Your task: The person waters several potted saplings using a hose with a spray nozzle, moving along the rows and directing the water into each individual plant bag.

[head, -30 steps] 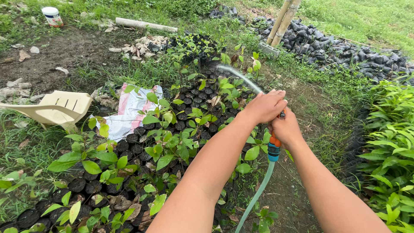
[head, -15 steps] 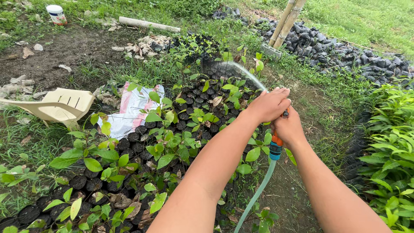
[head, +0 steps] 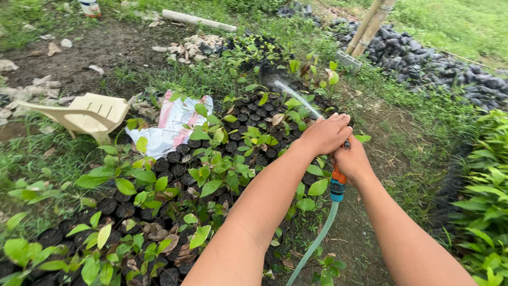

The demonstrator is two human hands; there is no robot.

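My right hand (head: 350,160) grips the orange and blue nozzle (head: 337,184) of a pale green hose (head: 316,240) that drops toward the ground. My left hand (head: 325,133) is closed over the nozzle's tip, which it hides. A thin water jet (head: 296,97) shoots from under it up and left onto seedlings (head: 211,175) with green leaves in black grow bags (head: 111,205). The bags stand packed together in a bed that fills the middle and lower left.
A tipped beige plastic chair (head: 87,114) lies at the left beside a white and pink sack (head: 169,127). More black bags (head: 428,63) are heaped at the upper right by bamboo poles (head: 370,24). Leafy plants (head: 487,201) line the right edge. A pipe (head: 198,20) lies at the top.
The view has shifted so the scene sits lower and further right. The water jet now lands nearer, on the seedlings at the far end of the bed. Both hands keep their hold.
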